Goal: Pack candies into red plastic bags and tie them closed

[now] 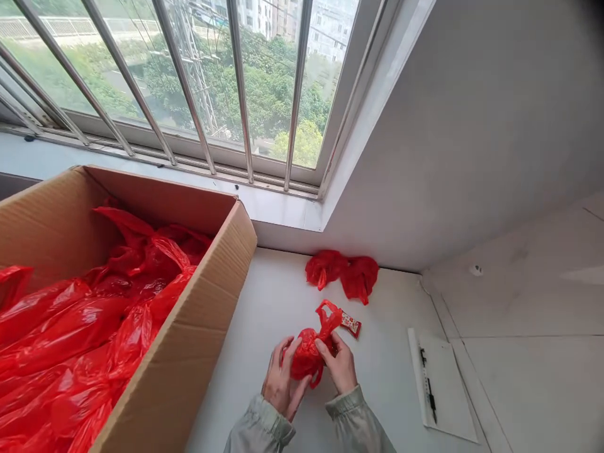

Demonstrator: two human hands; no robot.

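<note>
Box [207,308] left; packet [352,324] behind held bag [306,362].

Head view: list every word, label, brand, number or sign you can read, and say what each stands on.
No text can be read.
Small red-and-white packet: printed, but too small and blurred to read.
Pen: any marking is too small to read.
Held red bag and cardboard box: no lettering visible.
</note>
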